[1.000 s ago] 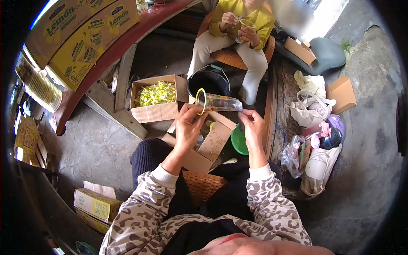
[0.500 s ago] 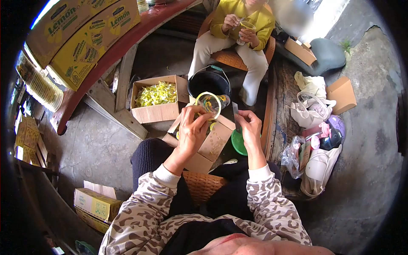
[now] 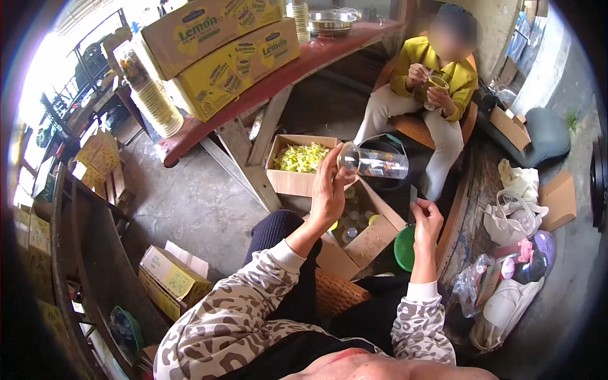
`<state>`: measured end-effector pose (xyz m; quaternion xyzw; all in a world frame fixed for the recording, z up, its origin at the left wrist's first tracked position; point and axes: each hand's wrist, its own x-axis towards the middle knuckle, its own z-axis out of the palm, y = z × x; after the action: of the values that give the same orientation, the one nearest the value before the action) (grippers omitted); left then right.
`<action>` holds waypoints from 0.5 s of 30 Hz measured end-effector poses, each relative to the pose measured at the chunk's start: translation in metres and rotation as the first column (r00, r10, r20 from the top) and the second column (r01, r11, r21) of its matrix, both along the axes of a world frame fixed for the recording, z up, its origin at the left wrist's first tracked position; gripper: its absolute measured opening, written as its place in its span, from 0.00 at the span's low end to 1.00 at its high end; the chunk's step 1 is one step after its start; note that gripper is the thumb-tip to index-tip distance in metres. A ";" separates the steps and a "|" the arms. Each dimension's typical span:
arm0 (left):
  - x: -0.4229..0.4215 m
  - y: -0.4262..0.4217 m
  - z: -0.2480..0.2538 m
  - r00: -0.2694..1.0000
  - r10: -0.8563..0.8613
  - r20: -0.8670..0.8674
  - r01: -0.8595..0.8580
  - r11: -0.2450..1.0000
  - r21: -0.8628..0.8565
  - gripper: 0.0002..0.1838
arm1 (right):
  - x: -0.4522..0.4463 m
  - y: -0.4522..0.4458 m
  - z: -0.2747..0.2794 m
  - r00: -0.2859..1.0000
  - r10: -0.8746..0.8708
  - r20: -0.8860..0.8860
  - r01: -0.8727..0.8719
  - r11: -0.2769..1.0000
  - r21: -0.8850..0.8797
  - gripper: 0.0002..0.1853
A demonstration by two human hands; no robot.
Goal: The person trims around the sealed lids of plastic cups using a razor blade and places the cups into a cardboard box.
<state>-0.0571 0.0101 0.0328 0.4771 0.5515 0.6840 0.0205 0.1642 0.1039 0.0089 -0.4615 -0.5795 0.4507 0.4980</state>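
While the left hand (image 3: 329, 187) grips a clear cup (image 3: 383, 163), the right hand (image 3: 428, 223) pinches a thin blade-like piece (image 3: 413, 201).  Both are above an open box (image 3: 373, 244).

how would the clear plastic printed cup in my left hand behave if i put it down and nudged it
The clear plastic cup with coloured print looks thin and empty, so it is probably light and may flex if squeezed. On its side, its round, tapering wall would likely roll in a curve. Standing on its narrower end, it could tip easily.
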 end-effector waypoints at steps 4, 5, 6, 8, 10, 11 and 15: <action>-0.024 -0.006 0.033 0.991 -0.088 0.101 0.080 0.993 0.085 0.25 | 0.005 0.000 0.008 0.998 -0.011 0.058 0.009 0.999 0.045 0.07; -0.035 -0.009 0.041 0.991 -0.076 0.107 0.063 0.990 0.123 0.26 | 0.006 0.003 0.005 0.997 -0.028 0.070 0.021 0.995 0.096 0.07; -0.043 -0.011 0.050 0.973 -0.132 0.189 0.093 0.975 0.202 0.26 | 0.007 0.002 0.008 0.996 -0.029 0.087 0.018 0.992 0.121 0.07; -0.060 -0.022 0.075 0.977 -0.100 0.190 0.044 0.960 0.278 0.30 | 0.010 0.002 0.011 0.995 -0.013 0.098 0.002 0.993 0.121 0.07; -0.082 -0.036 0.096 0.986 -0.017 0.167 -0.036 0.949 0.313 0.31 | 0.012 0.005 0.006 0.997 -0.004 0.078 -0.007 0.991 0.131 0.07; -0.098 -0.042 0.105 0.992 0.045 0.115 -0.082 0.938 0.336 0.31 | 0.013 0.005 0.006 0.997 -0.005 0.075 -0.005 0.990 0.138 0.06; -0.142 -0.073 0.161 0.952 0.196 0.235 -0.281 0.863 0.419 0.30 | 0.013 0.005 0.005 0.999 0.027 0.028 -0.030 0.992 0.118 0.05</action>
<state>-0.1989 -0.0629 0.1936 0.3312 0.4300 0.8307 -0.1239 0.1776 0.1091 0.0142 -0.4286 -0.6184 0.4164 0.5104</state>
